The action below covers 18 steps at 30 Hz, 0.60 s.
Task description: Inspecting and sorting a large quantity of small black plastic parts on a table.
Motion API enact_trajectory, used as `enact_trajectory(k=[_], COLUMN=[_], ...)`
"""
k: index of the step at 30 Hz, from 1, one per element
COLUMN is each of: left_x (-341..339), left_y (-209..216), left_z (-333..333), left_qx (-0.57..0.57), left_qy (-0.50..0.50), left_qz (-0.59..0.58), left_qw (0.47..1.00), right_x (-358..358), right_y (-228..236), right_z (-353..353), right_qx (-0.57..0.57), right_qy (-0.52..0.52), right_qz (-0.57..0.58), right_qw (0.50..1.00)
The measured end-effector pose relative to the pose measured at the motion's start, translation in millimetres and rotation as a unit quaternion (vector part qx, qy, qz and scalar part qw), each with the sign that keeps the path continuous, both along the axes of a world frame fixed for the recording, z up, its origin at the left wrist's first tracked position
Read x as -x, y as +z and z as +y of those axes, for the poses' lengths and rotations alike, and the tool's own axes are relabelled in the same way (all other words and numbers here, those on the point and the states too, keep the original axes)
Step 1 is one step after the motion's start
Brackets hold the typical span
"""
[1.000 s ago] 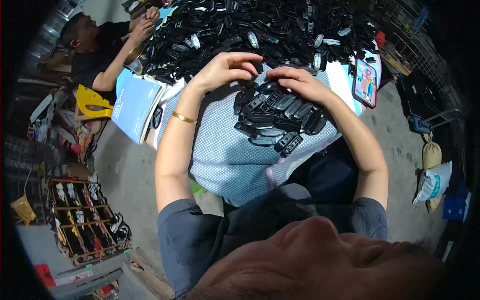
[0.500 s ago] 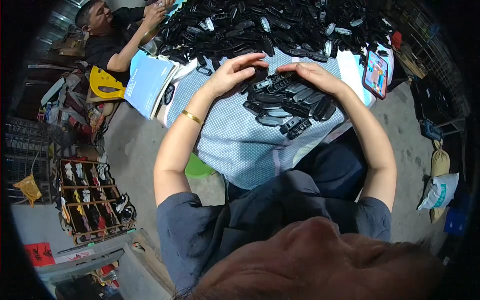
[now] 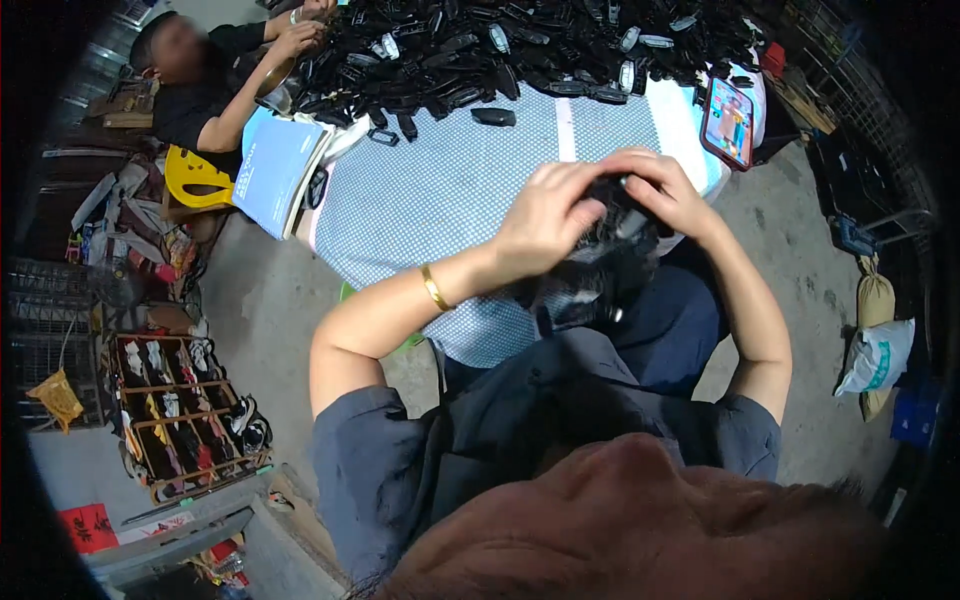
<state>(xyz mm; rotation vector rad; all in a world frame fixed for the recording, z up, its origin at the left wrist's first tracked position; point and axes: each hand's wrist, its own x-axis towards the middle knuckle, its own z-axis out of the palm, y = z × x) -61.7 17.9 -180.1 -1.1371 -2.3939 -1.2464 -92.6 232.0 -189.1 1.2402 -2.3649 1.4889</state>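
My left hand (image 3: 545, 222) and my right hand (image 3: 668, 195) curl round a bunch of small black plastic casings (image 3: 610, 255) at the table's near edge. These oblong pieces look like key fob shells, some with grey parts. Motion smears them, and the lower ones hang over the edge above my lap. My fingers bend over the far side of the bunch, their tips partly hidden. Further off, a single black casing (image 3: 493, 117) lies on the patterned cloth (image 3: 420, 185), just in front of a big heap of like casings (image 3: 450, 60).
A phone (image 3: 728, 122) with a lit screen lies at the table's right side. At the left edge is a blue-covered book (image 3: 280, 170). Beyond it, a person (image 3: 215, 100) in black sits by the heap with a metal bowl (image 3: 278, 88). A yellow chair (image 3: 200, 180) stands there too.
Both my hands have come nearer to me and to the right, drawing the bunch of casings from mid-table to the near edge. One casing stays behind near the heap.
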Motion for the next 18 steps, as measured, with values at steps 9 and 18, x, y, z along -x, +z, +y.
enact_trajectory(k=[9, 18], left_x=[-33, 68], left_y=[5, 10], left_z=[35, -40], left_qx=[0.020, 0.266], left_qy=[-0.156, 0.178], left_qz=[0.022, 0.246], left_qw=[0.987, 0.915], right_x=[-55, -35], right_y=[-11, 5], right_z=[40, 90], right_qx=[0.055, 0.044], right_qy=[-0.057, -0.413], right_qz=[-0.053, 0.028], right_qw=[0.995, 0.909])
